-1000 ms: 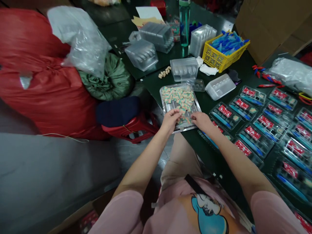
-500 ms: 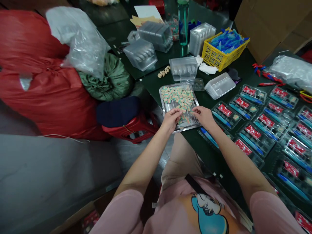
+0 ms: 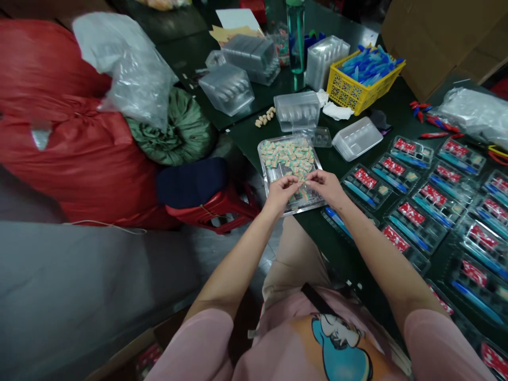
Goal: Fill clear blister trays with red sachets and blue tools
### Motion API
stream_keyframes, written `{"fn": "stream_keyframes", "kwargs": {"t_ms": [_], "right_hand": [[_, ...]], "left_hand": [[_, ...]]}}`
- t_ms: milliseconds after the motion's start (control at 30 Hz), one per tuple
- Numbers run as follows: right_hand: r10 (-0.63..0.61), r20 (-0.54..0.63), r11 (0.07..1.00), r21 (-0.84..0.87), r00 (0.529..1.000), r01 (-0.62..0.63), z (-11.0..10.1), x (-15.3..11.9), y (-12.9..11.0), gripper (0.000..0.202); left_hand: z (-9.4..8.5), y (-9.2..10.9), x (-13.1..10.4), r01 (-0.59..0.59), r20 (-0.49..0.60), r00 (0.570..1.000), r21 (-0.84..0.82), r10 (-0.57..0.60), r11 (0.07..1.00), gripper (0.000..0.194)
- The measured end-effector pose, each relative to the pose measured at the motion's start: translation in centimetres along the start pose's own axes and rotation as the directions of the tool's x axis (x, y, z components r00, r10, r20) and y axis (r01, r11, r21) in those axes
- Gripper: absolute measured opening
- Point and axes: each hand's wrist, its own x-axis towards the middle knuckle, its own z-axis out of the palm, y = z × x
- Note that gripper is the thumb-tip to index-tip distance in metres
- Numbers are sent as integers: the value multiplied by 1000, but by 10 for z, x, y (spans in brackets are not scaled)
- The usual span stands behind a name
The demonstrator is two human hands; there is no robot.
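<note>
Both of my hands meet over the front part of a shiny metal tray (image 3: 265, 174). Small flat pieces (image 3: 291, 153), beige with green edges, lie spread across it, most of them in its far half. My left hand (image 3: 281, 193) has thumb and fingers pinched together. Facing it, my right hand (image 3: 326, 186) pinches too, its fingertips nearly touching the left ones. Between the fingertips there seems to be one of the small pieces, but it is too small to make out clearly.
Right of the tray lie rows of clear blister packs (image 3: 413, 219) with blue pens and red cards. Behind are clear plastic trays (image 3: 297, 111), a yellow basket (image 3: 337, 87) of blue pieces and a bottle (image 3: 296, 37). To the left stand a red stool (image 3: 210, 211) and large red sacks (image 3: 71, 148).
My right hand has moved left, closing the gap to my left hand. The left fingertips have shifted slightly right, so both hands now meet above the tray.
</note>
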Motion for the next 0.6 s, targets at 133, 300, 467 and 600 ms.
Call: {"fn": "stream_keyframes", "kwargs": {"t_ms": [133,300,467,600], "right_hand": [[-4,2,996,90,1000,3,-3,0,3,32],[12,103,1000,18,995,-14,-10,-4,0,31],[-70,38,989,-130,997,74,-13,-12,-6,21],[-124,-38,973,-200,992,114,-17,-16,-5,18]], "left_hand": [[-2,0,1,0,65,998,26,-2,1000,33],[-4,-2,3,-70,122,990,44,64,997,33],[-2,-1,2,-235,162,966,246,199,940,24],[-1,2,5,-342,122,937,508,327,791,20]]}}
